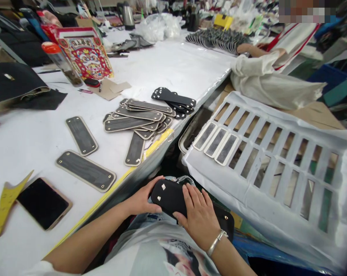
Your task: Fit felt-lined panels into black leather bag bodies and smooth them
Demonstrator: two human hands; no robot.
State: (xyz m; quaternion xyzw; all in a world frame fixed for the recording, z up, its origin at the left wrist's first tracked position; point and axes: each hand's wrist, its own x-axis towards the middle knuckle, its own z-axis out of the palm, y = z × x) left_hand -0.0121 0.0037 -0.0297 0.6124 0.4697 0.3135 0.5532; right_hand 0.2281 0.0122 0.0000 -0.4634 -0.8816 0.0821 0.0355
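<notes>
Blk strip [170,201] is over the lap, off the table's [162,65] near edge; one pc or two overlapped, can't tell. L hand [146,197] grips its L end; R hand [198,216] lies palm-down across the middle, clasping or only pressing: can't tell. Prob. best: keep strip level, spread pressure evenly, thumbs clear of metal bits.

Phone [45,203] lies by near edge, L. White slotted frame [249,186] is R, off that edge; pile of grey-faced strips [139,115] along same edge, spare blk pcs [179,98] just behind. Toward far edge: kettle [126,16], clear bags [162,27]; co-worker's sleeve [254,74] far R.
</notes>
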